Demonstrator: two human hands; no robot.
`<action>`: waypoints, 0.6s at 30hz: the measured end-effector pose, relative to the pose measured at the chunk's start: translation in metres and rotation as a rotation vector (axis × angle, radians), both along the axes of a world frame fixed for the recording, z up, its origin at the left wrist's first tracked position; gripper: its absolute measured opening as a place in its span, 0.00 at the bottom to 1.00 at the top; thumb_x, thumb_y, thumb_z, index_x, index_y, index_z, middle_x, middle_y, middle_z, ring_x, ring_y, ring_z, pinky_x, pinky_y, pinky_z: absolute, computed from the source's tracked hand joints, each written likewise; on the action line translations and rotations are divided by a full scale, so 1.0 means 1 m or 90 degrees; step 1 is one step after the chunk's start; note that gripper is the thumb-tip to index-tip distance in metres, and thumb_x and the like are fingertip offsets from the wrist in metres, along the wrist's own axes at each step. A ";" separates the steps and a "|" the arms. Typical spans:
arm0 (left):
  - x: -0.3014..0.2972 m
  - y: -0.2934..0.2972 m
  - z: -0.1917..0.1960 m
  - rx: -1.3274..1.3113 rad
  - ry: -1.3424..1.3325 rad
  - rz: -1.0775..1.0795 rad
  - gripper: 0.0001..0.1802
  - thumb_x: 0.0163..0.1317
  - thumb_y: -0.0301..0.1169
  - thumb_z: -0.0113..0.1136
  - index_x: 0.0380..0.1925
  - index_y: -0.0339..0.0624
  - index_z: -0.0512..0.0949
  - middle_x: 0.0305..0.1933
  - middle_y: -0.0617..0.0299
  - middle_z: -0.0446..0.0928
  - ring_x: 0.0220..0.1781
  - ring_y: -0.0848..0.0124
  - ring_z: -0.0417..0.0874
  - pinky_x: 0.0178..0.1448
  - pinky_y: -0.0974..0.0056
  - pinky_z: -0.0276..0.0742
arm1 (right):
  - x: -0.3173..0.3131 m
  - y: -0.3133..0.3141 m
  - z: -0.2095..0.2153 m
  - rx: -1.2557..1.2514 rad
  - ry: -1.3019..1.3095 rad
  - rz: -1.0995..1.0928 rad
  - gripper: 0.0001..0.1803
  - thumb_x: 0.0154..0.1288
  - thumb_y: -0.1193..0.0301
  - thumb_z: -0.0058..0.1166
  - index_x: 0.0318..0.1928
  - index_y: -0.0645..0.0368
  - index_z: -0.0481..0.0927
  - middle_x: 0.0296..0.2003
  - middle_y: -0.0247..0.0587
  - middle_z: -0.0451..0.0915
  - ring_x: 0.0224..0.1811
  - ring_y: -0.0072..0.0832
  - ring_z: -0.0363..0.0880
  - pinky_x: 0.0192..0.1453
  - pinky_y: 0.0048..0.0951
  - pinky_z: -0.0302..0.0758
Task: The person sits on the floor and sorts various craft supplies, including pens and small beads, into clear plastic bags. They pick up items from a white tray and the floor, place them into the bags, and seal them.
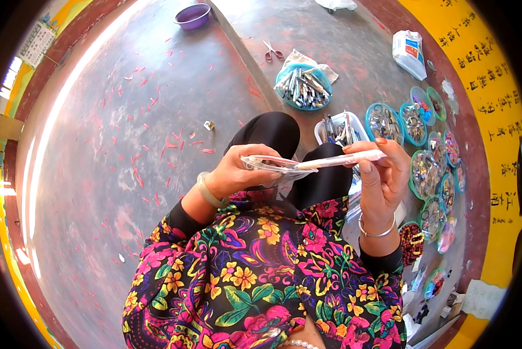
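Note:
Held in front of my lap, a clear plastic bag (pixel 272 164) is gripped at its left end by my left hand (pixel 246 168), fingers closed around it. Between the thumb and fingertips of my right hand (pixel 386 174) is a slim pale pen (pixel 342 159), lying nearly level. Its left end meets the bag's right edge; whether it is inside the bag I cannot tell. Just beyond my knees, a white tub (pixel 321 132) holds several pens. Farther off, a blue round basket (pixel 322 103) is heaped with pens, a cloth (pixel 325 71) tucked behind it.
Red-handled scissors (pixel 272 54) lie beyond my knees, and a purple basin (pixel 193 24) stands far left. Several round baskets with small items, one blue (pixel 413 138), crowd the right side. A white package (pixel 409 55) lies near the yellow wall (pixel 470 35). Red scraps (pixel 174 145) litter the floor.

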State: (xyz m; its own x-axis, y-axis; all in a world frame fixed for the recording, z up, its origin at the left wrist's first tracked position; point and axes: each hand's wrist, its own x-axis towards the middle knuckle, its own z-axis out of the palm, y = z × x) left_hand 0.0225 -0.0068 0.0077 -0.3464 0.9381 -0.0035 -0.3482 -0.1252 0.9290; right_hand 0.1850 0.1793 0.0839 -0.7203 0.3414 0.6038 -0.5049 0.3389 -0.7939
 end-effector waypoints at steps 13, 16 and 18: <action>-0.003 -0.002 0.003 -0.034 -0.007 -0.008 0.17 0.54 0.20 0.63 0.45 0.30 0.75 0.43 0.51 0.80 0.41 0.69 0.82 0.45 0.67 0.80 | -0.026 -0.010 0.003 0.197 -0.160 -0.029 0.10 0.56 0.78 0.59 0.40 0.63 0.77 0.31 0.41 0.81 0.33 0.31 0.80 0.39 0.27 0.75; -0.003 -0.002 0.002 -0.036 0.008 0.010 0.16 0.54 0.20 0.63 0.44 0.31 0.75 0.41 0.52 0.80 0.39 0.70 0.82 0.42 0.69 0.80 | -0.030 -0.008 0.001 0.274 -0.175 -0.040 0.10 0.52 0.79 0.61 0.37 0.61 0.79 0.31 0.39 0.81 0.35 0.33 0.80 0.42 0.28 0.73; -0.003 -0.003 0.002 -0.044 -0.008 0.015 0.16 0.54 0.21 0.64 0.44 0.31 0.75 0.40 0.53 0.81 0.38 0.71 0.83 0.40 0.69 0.79 | -0.034 -0.010 -0.006 0.268 -0.151 -0.036 0.08 0.50 0.79 0.62 0.33 0.60 0.80 0.32 0.38 0.82 0.36 0.34 0.80 0.43 0.29 0.72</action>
State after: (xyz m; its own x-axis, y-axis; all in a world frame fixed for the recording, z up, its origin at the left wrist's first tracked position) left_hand 0.0192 -0.0094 0.0096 -0.3674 0.9272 -0.0731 -0.3577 -0.0683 0.9313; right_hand 0.1509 0.1694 0.0779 -0.8426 0.1456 0.5186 -0.2976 0.6767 -0.6735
